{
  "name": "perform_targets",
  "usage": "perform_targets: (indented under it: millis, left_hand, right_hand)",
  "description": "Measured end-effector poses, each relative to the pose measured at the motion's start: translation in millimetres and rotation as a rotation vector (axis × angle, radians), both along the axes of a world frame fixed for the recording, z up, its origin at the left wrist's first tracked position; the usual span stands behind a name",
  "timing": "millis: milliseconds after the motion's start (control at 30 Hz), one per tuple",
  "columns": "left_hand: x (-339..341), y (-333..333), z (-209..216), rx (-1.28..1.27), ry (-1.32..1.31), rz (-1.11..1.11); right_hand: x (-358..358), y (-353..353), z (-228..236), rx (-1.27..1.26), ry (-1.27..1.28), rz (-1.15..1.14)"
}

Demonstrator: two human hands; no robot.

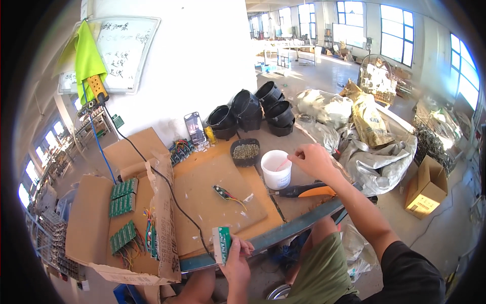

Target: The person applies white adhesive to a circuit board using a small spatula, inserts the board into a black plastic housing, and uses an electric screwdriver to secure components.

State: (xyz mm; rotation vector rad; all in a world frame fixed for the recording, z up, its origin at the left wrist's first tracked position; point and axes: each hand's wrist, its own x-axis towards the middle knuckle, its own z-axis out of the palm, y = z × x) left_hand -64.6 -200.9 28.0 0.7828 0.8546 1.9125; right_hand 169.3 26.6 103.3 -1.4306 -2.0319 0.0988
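My left hand (237, 264) is closed around a green circuit board (221, 245) with a pale edge, held upright near the front edge of the table. My right hand (315, 161) is over the right rim of a white plastic tub (276, 177), its fingertips pinched together. A thin pinkish strip (282, 165) shows inside the tub just below those fingertips; whether they grip it I cannot tell. On the cardboard sheet (202, 223) lies a small circuit board with coloured wires (223, 193). A black and orange hand tool (309, 190) rests beside the tub, under my right forearm.
An open cardboard box (88, 218) at the left holds several green boards (123, 197). A black cable (177, 205) crosses its side. Behind the tub are a black dish of small pieces (245, 152), black buckets (246, 109) and a phone (194, 127). Sacks (377, 162) lie right.
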Motion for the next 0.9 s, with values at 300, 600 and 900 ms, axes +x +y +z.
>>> perform_targets:
  millis: [300,600,900]
  left_hand:
    - [-2.2,28.0,12.8,-0.221,0.125,0.042]
    - [43.6,189.3,-14.0,0.122,0.496,-0.034]
    - [82.8,232.2,-17.8,0.186,0.742,-0.061]
  right_hand:
    - [-44.2,41.9,11.3,0.011,-0.413,0.035]
    - [-39.2,53.6,34.9,0.192,-0.405,0.436]
    - [18.4,67.7,10.5,0.169,-0.466,0.490]
